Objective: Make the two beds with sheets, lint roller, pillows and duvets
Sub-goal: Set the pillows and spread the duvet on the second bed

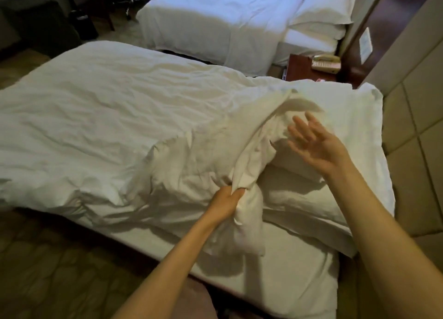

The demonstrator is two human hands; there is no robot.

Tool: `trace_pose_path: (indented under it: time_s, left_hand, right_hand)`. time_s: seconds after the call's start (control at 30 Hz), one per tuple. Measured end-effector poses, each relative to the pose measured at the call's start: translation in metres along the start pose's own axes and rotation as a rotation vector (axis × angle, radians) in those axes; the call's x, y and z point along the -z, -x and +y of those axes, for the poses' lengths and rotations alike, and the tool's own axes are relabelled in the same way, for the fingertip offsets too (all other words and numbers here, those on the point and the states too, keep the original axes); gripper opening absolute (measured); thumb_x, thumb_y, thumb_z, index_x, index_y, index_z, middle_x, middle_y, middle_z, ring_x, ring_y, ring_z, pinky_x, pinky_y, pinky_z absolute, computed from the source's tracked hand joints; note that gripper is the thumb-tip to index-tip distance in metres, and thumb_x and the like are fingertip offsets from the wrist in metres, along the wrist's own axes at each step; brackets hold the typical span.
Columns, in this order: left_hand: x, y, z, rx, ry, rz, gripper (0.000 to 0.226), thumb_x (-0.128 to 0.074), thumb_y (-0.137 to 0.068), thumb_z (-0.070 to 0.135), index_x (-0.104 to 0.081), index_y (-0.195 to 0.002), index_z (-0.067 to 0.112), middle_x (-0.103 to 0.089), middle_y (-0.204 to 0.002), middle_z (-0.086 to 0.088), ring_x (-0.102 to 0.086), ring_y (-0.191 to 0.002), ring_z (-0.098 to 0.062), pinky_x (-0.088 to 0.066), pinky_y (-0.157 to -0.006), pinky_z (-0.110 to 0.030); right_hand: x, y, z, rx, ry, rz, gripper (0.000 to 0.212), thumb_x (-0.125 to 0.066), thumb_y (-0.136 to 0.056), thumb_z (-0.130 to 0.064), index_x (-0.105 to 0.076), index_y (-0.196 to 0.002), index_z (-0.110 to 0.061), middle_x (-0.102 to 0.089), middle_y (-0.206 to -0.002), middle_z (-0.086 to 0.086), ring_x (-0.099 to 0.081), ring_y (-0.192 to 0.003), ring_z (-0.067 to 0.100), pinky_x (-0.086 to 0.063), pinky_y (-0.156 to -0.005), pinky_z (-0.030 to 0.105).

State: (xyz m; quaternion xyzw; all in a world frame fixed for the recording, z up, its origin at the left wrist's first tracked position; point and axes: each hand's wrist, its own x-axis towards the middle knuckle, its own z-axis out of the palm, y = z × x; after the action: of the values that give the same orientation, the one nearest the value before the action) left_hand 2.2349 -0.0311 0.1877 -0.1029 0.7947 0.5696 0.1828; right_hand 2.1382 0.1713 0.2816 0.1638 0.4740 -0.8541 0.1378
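A rumpled white duvet covers the near bed. My left hand grips a bunched fold of that duvet near the bed's front edge, at the head end. My right hand hovers open above the fold, fingers spread, holding nothing. A white pillow lies under the raised fold by the headboard. The bare white sheet shows at the near corner. The far bed carries a smooth white duvet and stacked pillows.
A dark wooden nightstand with a beige telephone stands between the beds. A padded beige headboard runs along the right. Patterned carpet lies at the near left, and dark furniture sits at the far left.
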Motion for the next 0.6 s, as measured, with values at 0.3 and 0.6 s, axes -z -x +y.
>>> trace_pose_path:
  time_s: [0.3, 0.6]
  left_hand:
    - [0.021, 0.082, 0.038, 0.096, 0.410, -0.167, 0.026, -0.041, -0.100, 0.036, -0.040, -0.123, 0.024, -0.051, -0.095, 0.015, -0.052, -0.088, -0.003, -0.044, -0.064, -0.009]
    - [0.042, 0.114, -0.008, 0.165, 0.405, -0.317, 0.045, -0.037, -0.098, 0.048, -0.061, -0.082, 0.014, -0.065, -0.074, 0.004, -0.060, -0.070, -0.011, -0.045, -0.068, -0.021]
  right_hand:
    - [0.070, 0.109, 0.171, -0.675, 0.557, -0.490, 0.098, -0.089, -0.053, -0.034, -0.036, -0.136, -0.033, -0.052, -0.138, -0.002, -0.053, -0.124, 0.022, -0.048, -0.097, 0.042]
    - [0.034, 0.212, 0.171, 0.105, 0.253, -0.222, 0.072, -0.041, -0.095, -0.049, -0.020, -0.149, -0.006, -0.031, -0.152, 0.008, -0.029, -0.140, 0.014, -0.025, -0.115, 0.033]
